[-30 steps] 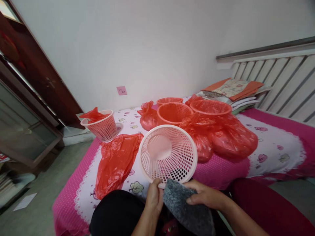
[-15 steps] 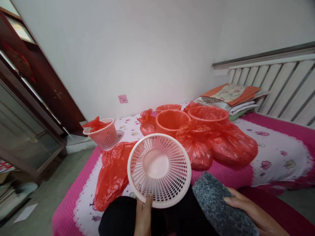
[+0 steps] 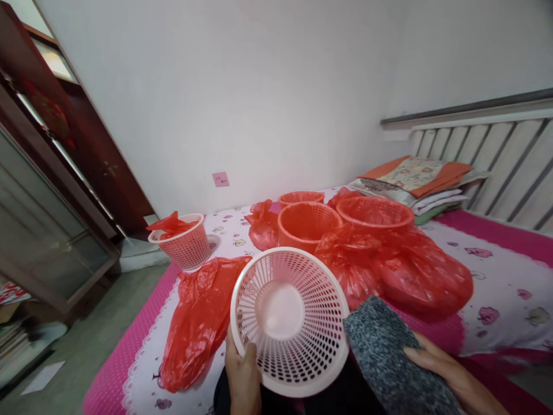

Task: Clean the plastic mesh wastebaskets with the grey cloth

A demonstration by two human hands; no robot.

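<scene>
A person, seated at a bed (image 3: 142, 369) with a pink and tree-patterned cover, holds a pale plastic basket (image 3: 283, 311) above their lap, its round mouth facing them. The left hand (image 3: 244, 372) grips the lower left of its rim, thumb inside and fingers behind. The right hand (image 3: 432, 363) is closed on a thick grey speckled cloth (image 3: 391, 351), whose tip lies at the basket's right edge; whether they touch is unclear. A second ago both hands met at the near rim, the cloth pressed over it. Since then the cloth has come away to the right, and the left hand's grip has shifted leftward around the rim. The basket is now turned more squarely toward the person, showing its inner base and slotted wall. This means the left hand alone appears to carry the basket, while the near rim is uncovered. A limp red plastic bag (image 3: 201, 323) lies to the left, near another pale basket (image 3: 188, 245) with red plastic in its mouth. Behind and to the right sit an orange-red basket (image 3: 309, 222) and a bulging red bag (image 3: 425, 276).
</scene>
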